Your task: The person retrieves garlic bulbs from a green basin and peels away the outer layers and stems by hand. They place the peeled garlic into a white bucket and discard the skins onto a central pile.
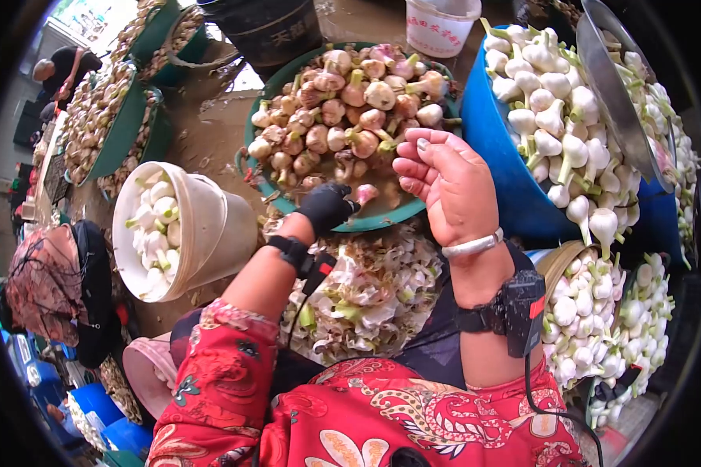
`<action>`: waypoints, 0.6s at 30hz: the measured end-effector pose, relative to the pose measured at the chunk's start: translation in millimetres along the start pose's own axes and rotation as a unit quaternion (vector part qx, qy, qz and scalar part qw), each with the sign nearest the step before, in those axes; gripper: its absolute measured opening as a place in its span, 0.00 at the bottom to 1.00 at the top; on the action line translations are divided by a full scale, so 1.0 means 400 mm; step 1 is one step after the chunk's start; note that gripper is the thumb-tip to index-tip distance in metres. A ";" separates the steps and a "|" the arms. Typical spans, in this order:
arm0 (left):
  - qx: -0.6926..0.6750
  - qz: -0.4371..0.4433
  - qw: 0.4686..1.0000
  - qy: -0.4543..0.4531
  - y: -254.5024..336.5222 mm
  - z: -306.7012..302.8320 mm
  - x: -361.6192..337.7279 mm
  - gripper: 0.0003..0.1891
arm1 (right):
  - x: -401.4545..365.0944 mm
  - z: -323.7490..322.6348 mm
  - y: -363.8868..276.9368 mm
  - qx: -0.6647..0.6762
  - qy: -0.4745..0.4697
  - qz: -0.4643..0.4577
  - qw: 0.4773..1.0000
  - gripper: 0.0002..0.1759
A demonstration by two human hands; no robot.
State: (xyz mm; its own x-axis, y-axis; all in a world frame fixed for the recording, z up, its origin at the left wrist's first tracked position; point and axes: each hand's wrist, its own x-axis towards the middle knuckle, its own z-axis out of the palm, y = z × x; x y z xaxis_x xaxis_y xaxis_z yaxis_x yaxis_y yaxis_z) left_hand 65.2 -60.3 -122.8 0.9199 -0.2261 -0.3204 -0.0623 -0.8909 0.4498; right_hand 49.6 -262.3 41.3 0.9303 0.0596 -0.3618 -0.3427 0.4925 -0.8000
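My left hand (327,208), in a black glove, is closed at the near rim of a green basin (378,221). A pinkish garlic bulb (367,194) is at its fingertips, its stem end against the glove; part of the grip is hidden. Bare and wearing a bangle, my right hand (453,183) hovers over the basin's right side, fingers loosely curled and apart, with nothing visible in it. Many unpeeled garlic bulbs (332,111) are heaped in the basin. Below it, between my legs, lies a pile of garlic skins (366,300).
A white bucket (210,226) with peeled bulbs tilts at left. On the right stand a blue tub (491,171) and more containers of white garlic (580,315). A black bucket (269,31) and a small white bucket (442,27) are behind the basin. Another person (66,70) is far left.
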 end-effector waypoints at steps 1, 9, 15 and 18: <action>-0.010 -0.036 0.999 -0.026 0.007 0.050 0.022 0.18 | 0.000 -0.004 -0.004 -0.001 0.001 -0.005 1.000 0.12; -0.251 -0.105 0.962 0.010 -0.070 0.147 0.094 0.15 | 0.015 -0.005 -0.024 -0.030 -0.018 -0.016 0.999 0.10; -0.606 -0.065 0.792 -0.027 0.101 -0.233 -0.140 0.13 | 0.032 -0.005 0.109 -0.334 -0.146 -0.164 0.916 0.37; -0.610 -0.020 0.792 0.004 0.124 -0.300 -0.253 0.16 | -0.009 0.051 0.111 -0.132 -0.219 -0.016 0.967 0.34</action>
State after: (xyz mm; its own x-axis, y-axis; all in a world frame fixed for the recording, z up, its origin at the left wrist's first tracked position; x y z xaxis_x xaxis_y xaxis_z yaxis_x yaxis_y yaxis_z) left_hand 15.4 -34.2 32.0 0.9142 -0.2010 -0.3520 0.3835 0.1476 0.9117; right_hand 33.5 -222.8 16.8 0.8873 0.4386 -0.1424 -0.2795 0.2660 -0.9226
